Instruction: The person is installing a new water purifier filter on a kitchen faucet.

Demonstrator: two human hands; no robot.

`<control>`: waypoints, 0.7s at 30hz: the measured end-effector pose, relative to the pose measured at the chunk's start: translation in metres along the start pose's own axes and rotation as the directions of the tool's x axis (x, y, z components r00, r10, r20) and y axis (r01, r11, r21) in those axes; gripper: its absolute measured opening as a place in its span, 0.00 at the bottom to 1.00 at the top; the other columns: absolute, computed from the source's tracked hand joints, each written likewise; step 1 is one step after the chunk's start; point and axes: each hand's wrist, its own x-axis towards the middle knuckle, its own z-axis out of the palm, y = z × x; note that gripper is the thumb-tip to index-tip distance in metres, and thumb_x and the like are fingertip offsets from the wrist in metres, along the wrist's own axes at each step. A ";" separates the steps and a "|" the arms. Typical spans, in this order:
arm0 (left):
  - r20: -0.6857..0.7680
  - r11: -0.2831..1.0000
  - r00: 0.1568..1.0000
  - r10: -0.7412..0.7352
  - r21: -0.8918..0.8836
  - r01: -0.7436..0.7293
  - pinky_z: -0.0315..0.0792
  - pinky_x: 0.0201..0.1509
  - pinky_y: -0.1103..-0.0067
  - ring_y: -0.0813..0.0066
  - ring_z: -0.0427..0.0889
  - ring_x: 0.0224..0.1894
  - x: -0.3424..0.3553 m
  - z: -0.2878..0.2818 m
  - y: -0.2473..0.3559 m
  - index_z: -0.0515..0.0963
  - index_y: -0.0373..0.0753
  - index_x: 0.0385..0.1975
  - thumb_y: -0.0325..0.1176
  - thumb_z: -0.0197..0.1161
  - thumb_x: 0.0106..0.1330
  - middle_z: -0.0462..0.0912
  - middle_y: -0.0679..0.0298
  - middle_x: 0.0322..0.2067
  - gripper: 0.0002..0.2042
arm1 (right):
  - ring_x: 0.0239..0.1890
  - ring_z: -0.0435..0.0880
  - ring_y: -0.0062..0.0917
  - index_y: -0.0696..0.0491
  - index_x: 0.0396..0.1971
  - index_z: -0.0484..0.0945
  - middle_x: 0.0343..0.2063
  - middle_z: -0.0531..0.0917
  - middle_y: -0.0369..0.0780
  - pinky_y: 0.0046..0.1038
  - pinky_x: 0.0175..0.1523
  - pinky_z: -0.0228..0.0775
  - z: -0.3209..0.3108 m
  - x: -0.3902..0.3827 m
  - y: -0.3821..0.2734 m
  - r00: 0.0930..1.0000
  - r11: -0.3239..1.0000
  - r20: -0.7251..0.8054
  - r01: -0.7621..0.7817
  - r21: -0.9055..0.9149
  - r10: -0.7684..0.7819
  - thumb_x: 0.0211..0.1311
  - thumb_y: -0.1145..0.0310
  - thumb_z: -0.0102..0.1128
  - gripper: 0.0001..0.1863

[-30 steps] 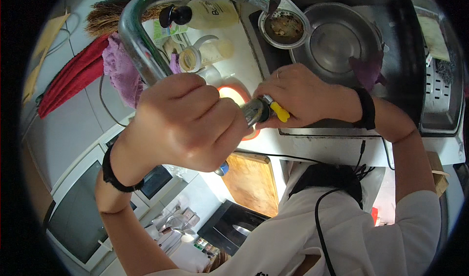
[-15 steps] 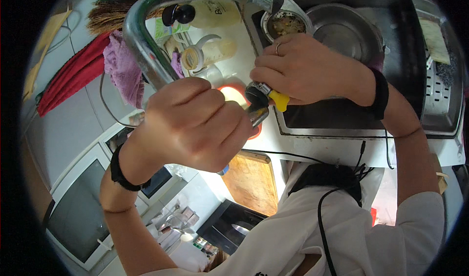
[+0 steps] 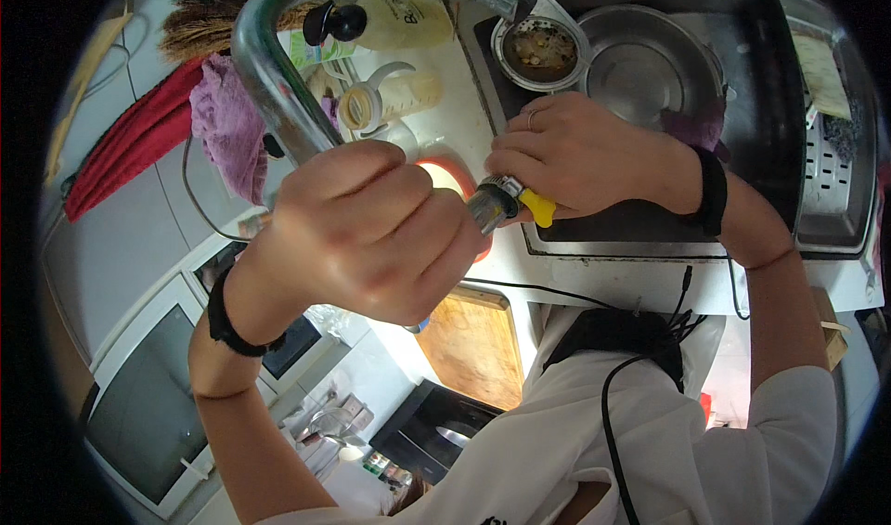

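Observation:
My left hand (image 3: 371,233) is closed in a fist round a thick, shiny, curved tube (image 3: 283,84), which arches up from it and across the top. A short, clear-looking tube end sticks out of the fist on the right. At that end sits a metal hose clamp (image 3: 506,187) with a yellow thumb key (image 3: 538,208). My right hand (image 3: 589,154) closes round the clamp from the right, its fingers curled and the thumb hidden beneath. Just beyond the right fingers, a strainer cup (image 3: 541,53) holds wet food scraps.
A metal basin (image 3: 650,70) and a purple cloth (image 3: 698,124) are in the dark sink (image 3: 756,144). A pump bottle (image 3: 404,22) and a handled bottle (image 3: 399,98) stand left of it. A wooden board (image 3: 471,344) lies below, near my white shirt.
My right hand has shifted slightly down and right, uncovering more of the strainer cup and the purple cloth. The clamp and yellow key have turned and moved a little. My left hand keeps its grip.

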 end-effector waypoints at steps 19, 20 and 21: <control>0.056 1.000 0.998 0.025 0.001 -0.025 0.59 0.19 0.86 0.81 0.65 0.17 0.003 0.000 0.002 0.68 0.40 0.08 0.31 0.52 0.21 0.62 0.72 0.12 0.08 | 0.27 0.79 0.30 0.54 0.32 0.70 0.20 0.76 0.36 0.29 0.32 0.69 -0.017 0.006 0.011 0.991 0.992 0.071 0.119 -0.040 -0.116 0.42 0.62 0.62 0.18; 0.048 1.000 0.999 0.020 0.008 -0.020 0.59 0.19 0.86 0.80 0.65 0.16 0.002 0.000 0.002 0.68 0.40 0.08 0.31 0.51 0.21 0.62 0.72 0.12 0.08 | 0.27 0.79 0.30 0.54 0.32 0.70 0.20 0.76 0.36 0.29 0.32 0.69 -0.016 0.005 0.009 0.991 0.992 0.072 0.120 -0.042 -0.117 0.42 0.62 0.62 0.18; 0.041 1.000 0.999 0.015 0.015 -0.016 0.59 0.19 0.86 0.80 0.65 0.16 0.002 0.001 0.002 0.68 0.40 0.08 0.32 0.51 0.21 0.62 0.72 0.12 0.08 | 0.28 0.79 0.31 0.53 0.33 0.71 0.24 0.77 0.37 0.29 0.34 0.69 -0.015 0.003 0.006 0.995 0.998 0.092 0.050 -0.022 -0.048 0.38 0.64 0.63 0.19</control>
